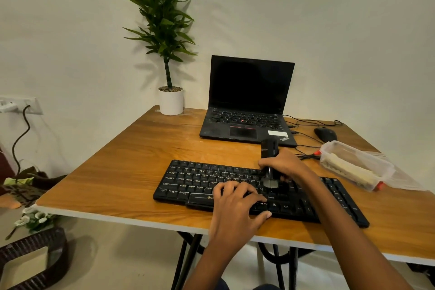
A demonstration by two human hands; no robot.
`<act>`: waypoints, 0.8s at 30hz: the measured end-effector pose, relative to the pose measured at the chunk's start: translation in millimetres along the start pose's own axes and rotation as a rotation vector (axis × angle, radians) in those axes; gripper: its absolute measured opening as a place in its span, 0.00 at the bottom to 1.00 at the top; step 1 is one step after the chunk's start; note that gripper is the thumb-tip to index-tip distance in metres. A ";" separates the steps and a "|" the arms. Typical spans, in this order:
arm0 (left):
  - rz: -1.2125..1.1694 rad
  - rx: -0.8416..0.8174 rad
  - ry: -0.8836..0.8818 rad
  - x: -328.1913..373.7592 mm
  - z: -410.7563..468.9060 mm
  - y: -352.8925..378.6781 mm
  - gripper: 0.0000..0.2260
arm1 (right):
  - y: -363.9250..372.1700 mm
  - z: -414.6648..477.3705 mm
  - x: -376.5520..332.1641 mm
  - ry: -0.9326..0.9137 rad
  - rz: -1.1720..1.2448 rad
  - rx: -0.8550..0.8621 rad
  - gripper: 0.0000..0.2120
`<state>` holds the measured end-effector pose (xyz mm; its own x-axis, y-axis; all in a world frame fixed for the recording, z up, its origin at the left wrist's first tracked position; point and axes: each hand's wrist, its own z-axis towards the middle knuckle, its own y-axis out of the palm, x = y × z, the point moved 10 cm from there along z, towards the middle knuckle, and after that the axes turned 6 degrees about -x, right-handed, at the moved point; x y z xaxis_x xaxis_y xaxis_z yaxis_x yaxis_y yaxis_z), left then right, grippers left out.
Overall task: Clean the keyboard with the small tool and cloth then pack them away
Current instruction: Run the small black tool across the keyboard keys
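A black keyboard (195, 181) lies near the front edge of the wooden table (131, 162). My right hand (286, 165) grips a small black cleaning tool (269, 148) upright, its pale brush head (270, 183) down on the keys right of the middle. My left hand (237, 202) rests on the keyboard's front part, fingers spread over the keys and thumb at the front edge. A clear plastic box (353, 165) with a pale cloth-like thing inside stands to the right.
An open black laptop (247, 106) sits at the back, with cables and a black mouse (326, 134) to its right. A potted plant (170, 99) stands at the back left corner. A wicker basket (33, 259) is on the floor at the left.
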<state>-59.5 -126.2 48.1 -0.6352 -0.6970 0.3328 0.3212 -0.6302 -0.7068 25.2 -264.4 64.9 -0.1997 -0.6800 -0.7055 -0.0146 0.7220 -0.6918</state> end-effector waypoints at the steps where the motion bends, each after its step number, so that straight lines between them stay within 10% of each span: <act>1: -0.001 0.002 0.003 0.3 0.0 -0.1 0.15 | -6.0 0.4 2.4 0.005 0.016 0.034 0.09; 24: 0.013 0.010 0.012 1.4 0.2 -0.9 0.15 | -10.3 -10.4 -6.5 -0.066 0.057 0.217 0.10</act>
<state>-60.6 -126.7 49.4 -0.6396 -0.7006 0.3163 0.3358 -0.6248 -0.7049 16.5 -266.1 78.2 -0.1293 -0.6512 -0.7478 0.2073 0.7198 -0.6625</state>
